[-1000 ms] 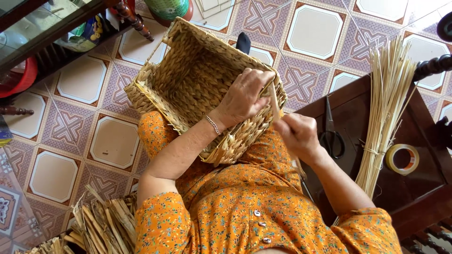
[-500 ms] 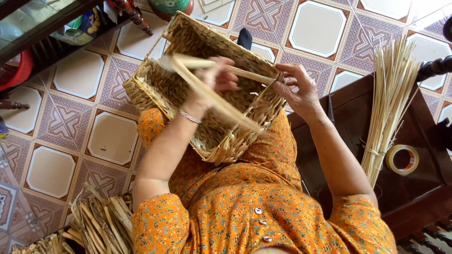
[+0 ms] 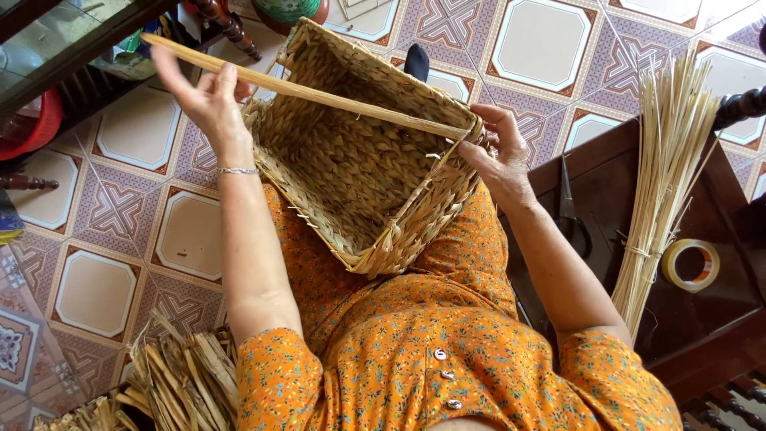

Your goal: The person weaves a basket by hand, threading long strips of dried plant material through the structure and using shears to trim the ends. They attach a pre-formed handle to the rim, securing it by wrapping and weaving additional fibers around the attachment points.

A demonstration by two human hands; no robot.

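Note:
A rectangular woven straw basket (image 3: 351, 160) rests on my lap, tilted with its opening facing up toward me. My left hand (image 3: 209, 100) is raised at the upper left, pinching a long flat reed strand (image 3: 319, 92) that stretches across the basket's opening to its right rim. My right hand (image 3: 499, 152) grips the basket's right rim where the strand enters the weave. I wear an orange flowered dress and a thin bracelet on the left wrist.
A dark wooden table (image 3: 718, 303) at the right bears a tied bundle of thin reeds (image 3: 666, 168), scissors (image 3: 568, 215) and a roll of tape (image 3: 690, 265). Dried straw (image 3: 179, 379) is heaped at the lower left on the patterned tile floor (image 3: 96, 287).
My left hand has pulled the reed strand out and away to the upper left, drawing it taut across the basket. My right hand moved from the strand to the basket's right rim.

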